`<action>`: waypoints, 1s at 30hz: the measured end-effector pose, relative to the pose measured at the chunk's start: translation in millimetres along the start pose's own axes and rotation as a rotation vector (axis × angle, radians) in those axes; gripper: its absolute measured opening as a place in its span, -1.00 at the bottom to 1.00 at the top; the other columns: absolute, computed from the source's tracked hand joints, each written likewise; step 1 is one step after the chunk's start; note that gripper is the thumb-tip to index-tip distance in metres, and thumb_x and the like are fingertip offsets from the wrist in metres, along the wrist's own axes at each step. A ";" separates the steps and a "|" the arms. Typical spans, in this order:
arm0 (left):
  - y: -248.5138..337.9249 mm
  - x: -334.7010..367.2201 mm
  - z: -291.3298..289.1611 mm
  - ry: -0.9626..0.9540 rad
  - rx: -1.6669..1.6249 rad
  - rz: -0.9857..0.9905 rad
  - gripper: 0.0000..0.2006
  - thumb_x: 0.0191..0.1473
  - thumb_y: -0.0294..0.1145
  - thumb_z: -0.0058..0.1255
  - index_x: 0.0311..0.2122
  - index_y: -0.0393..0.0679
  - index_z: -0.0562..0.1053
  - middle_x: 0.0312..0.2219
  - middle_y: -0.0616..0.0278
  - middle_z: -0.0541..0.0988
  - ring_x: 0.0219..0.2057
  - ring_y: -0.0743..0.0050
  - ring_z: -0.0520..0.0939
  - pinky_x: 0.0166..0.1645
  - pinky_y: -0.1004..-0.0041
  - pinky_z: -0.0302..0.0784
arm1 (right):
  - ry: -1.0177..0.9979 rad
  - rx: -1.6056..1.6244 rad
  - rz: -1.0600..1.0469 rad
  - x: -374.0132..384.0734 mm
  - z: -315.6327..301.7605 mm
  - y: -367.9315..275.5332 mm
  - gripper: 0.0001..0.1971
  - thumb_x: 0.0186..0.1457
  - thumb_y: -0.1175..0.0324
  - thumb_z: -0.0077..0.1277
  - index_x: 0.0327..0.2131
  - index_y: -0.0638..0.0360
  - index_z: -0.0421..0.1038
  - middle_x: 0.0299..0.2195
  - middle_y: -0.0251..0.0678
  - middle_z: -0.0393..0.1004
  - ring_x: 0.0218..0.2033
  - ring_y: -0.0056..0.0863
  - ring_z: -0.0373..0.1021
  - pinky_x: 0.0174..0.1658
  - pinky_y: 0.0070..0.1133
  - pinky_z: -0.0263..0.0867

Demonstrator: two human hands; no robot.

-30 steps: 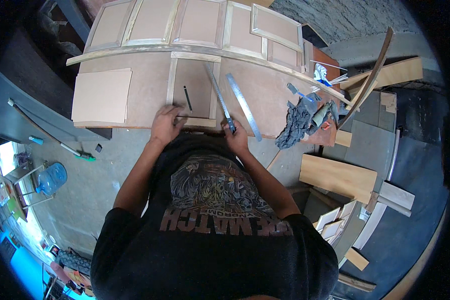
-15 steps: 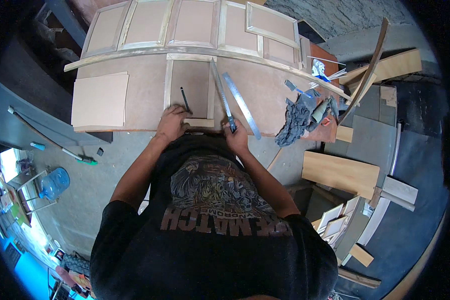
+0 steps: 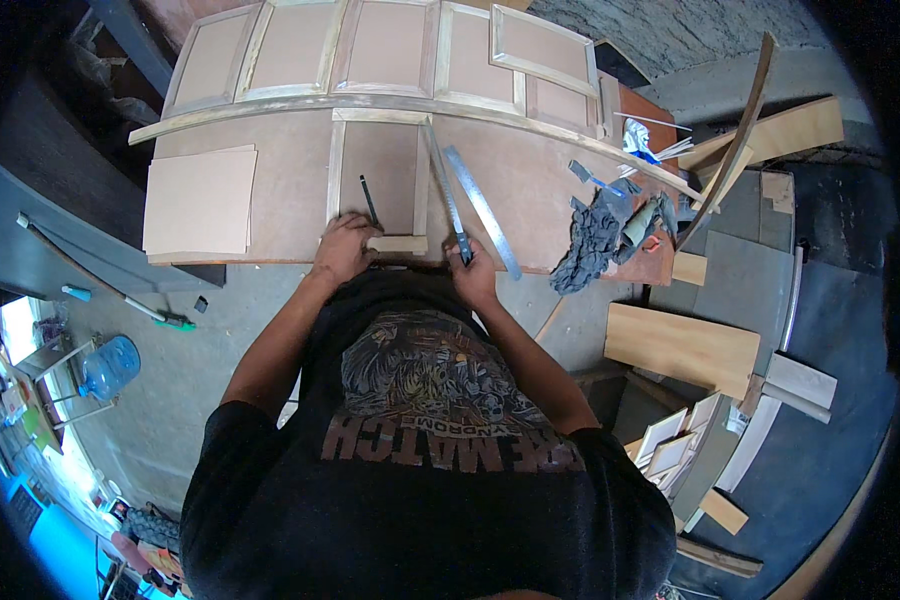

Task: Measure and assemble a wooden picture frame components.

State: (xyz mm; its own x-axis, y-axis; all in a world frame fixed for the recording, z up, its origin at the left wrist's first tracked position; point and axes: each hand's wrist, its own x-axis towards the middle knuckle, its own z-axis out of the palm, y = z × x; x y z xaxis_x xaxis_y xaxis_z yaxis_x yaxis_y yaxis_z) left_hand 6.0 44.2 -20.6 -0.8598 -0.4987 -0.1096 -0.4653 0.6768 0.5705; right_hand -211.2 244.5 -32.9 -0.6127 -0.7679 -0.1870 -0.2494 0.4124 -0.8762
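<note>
A narrow panel frame (image 3: 422, 180) of pale wood strips lies on the brown work table. My left hand (image 3: 344, 246) is closed at its near left corner, gripping the left end of a short wooden strip (image 3: 400, 244) across the near end. A dark pencil (image 3: 368, 198) slants away from my left fingers; whether they hold it I cannot tell. My right hand (image 3: 473, 271) is wrapped round the black handle of a narrow-bladed handsaw (image 3: 447, 197). Its blade points away along the frame's right side. Right of it lies a steel ruler (image 3: 482, 212).
Thin brown panels (image 3: 198, 200) are stacked at the left. A long wooden batten (image 3: 370, 101) crosses the table before several framed panels (image 3: 292, 45). Grey rags (image 3: 595, 240) hang over the near right edge. Boards (image 3: 682, 348) lie at the right; a blue water jug (image 3: 110, 367) stands lower left.
The short strip has shifted very slightly away from me at its right end. Both hands, the saw and the pencil stay almost where they were.
</note>
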 end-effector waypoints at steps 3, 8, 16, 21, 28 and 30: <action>2.5 0.3 -1.7 0.026 0.002 0.006 -0.57 -0.09 -0.41 0.29 -0.02 -0.06 0.62 0.02 0.17 0.59 0.19 0.13 0.47 0.33 0.17 0.31 | 0.010 -0.026 -0.011 0.8 -0.8 2.4 -0.92 0.26 0.43 0.11 -0.31 0.17 0.43 -0.48 -0.46 0.43 -0.44 -0.66 0.34 -0.28 -0.58 0.30; 7.2 -1.0 -7.1 0.048 -0.023 -0.006 -0.58 -0.09 -0.44 0.26 -0.02 -0.06 0.62 0.02 0.17 0.59 0.17 0.12 0.48 0.32 0.18 0.33 | -0.010 -0.058 0.005 0.9 -4.1 12.1 -0.92 0.26 0.44 0.11 -0.31 0.17 0.43 -0.48 -0.47 0.42 -0.44 -0.66 0.34 -0.28 -0.59 0.31; 7.5 -0.9 -4.5 0.003 0.016 -0.030 -0.60 -0.07 -0.42 0.27 -0.04 -0.04 0.63 0.02 0.21 0.58 0.19 0.17 0.46 0.33 0.21 0.30 | -0.004 -0.017 -0.038 -1.9 -5.2 16.5 -0.91 0.25 0.45 0.13 -0.30 0.15 0.41 -0.50 -0.49 0.41 -0.46 -0.68 0.34 -0.32 -0.60 0.30; 6.2 -2.1 -1.8 -0.004 0.034 -0.034 -0.60 -0.07 -0.41 0.28 -0.04 -0.01 0.63 0.02 0.23 0.58 0.20 0.19 0.45 0.33 0.22 0.29 | -0.013 0.001 0.013 -3.4 -3.9 14.6 -0.91 0.24 0.46 0.13 -0.31 0.16 0.41 -0.50 -0.48 0.41 -0.46 -0.66 0.34 -0.31 -0.59 0.30; 8.4 -3.3 -2.3 0.012 0.023 -0.030 -0.60 -0.08 -0.40 0.29 -0.04 -0.02 0.64 0.01 0.23 0.59 0.20 0.20 0.45 0.33 0.22 0.30 | 0.004 -0.075 0.002 -4.0 -1.6 17.4 -0.91 0.23 0.47 0.14 -0.31 0.17 0.42 -0.48 -0.47 0.43 -0.44 -0.65 0.34 -0.30 -0.59 0.30; 8.2 -3.2 -2.0 0.004 0.022 -0.034 -0.61 -0.08 -0.40 0.29 -0.04 -0.02 0.64 0.01 0.23 0.59 0.19 0.20 0.46 0.32 0.22 0.30 | 0.003 -0.043 -0.006 -5.6 -2.0 15.6 -0.91 0.23 0.47 0.14 -0.30 0.17 0.42 -0.46 -0.47 0.44 -0.43 -0.65 0.34 -0.28 -0.59 0.30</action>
State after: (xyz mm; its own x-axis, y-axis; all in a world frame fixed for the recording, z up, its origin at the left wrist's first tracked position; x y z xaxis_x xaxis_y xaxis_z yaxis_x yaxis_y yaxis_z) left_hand 5.3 50.2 -13.9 -0.8427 -0.5236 -0.1253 -0.4987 0.6715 0.5481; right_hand -213.2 256.2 -44.6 -0.6132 -0.7691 -0.1801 -0.2853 0.4283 -0.8574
